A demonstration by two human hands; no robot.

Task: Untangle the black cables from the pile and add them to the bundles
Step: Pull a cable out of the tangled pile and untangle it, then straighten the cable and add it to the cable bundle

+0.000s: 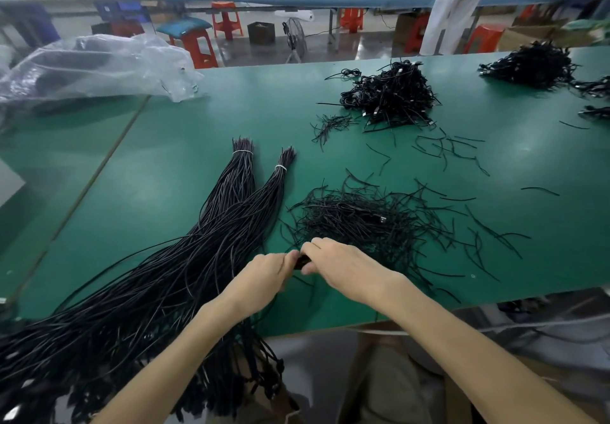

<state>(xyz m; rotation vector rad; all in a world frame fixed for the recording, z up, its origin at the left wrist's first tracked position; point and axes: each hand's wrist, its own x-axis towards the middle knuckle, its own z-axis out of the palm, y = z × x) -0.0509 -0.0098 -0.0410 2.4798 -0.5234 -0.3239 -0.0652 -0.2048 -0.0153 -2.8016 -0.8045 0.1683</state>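
Note:
Two long bundles of black cables (231, 205) lie on the green table (171, 159), each tied near its far end with a white band, and they fan out toward the lower left over the table's edge. A loose tangle of thin black ties (363, 222) spreads just right of them. My left hand (264, 275) and my right hand (340, 265) meet at the near edge of that tangle. Both pinch a small black cable piece (302, 262) between their fingertips. A pile of coiled black cables (392, 96) sits farther back.
A crumpled clear plastic bag (92, 67) lies at the table's far left. Another cable pile (531, 63) sits at the far right. Stray black ties (452, 149) scatter across the right half. A person in white (452, 10) stands at the blue bench behind, among orange stools (198, 43).

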